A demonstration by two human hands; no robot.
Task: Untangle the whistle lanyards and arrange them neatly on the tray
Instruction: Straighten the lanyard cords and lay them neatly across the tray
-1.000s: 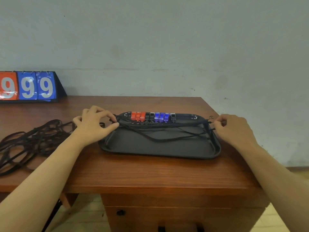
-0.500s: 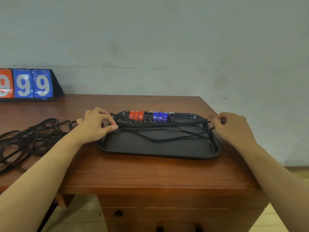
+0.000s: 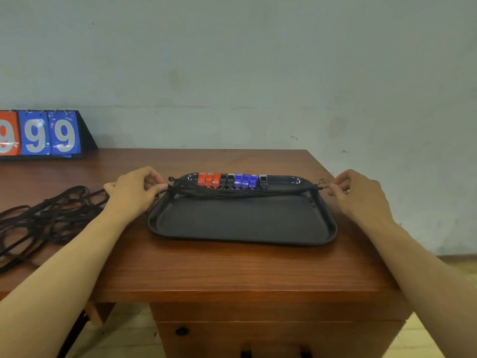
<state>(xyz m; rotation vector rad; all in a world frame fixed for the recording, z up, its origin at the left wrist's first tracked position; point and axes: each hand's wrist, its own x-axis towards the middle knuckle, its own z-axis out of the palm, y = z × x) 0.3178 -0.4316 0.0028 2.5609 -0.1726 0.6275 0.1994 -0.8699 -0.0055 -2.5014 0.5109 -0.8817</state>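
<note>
A black tray (image 3: pixel 242 223) lies on the wooden desk. Along its far edge stands a row of whistles (image 3: pixel 232 180): three orange, two black, three blue, one grey. A bundle of black lanyards (image 3: pixel 245 193) stretches straight across the tray just in front of the whistles. My left hand (image 3: pixel 134 189) pinches the bundle's left end at the tray's left rim. My right hand (image 3: pixel 358 195) pinches the right end beyond the tray's right rim.
A tangled heap of black cords (image 3: pixel 44 218) lies on the desk to the left. A flip scoreboard (image 3: pixel 44 134) showing nines stands at the back left against the wall. The desk's right edge (image 3: pixel 348 202) runs close by my right hand.
The lanyards that sagged in loops over the tray's middle are now pulled taut into one straight bundle near the whistles. Both hands moved slightly outward and away from me.
</note>
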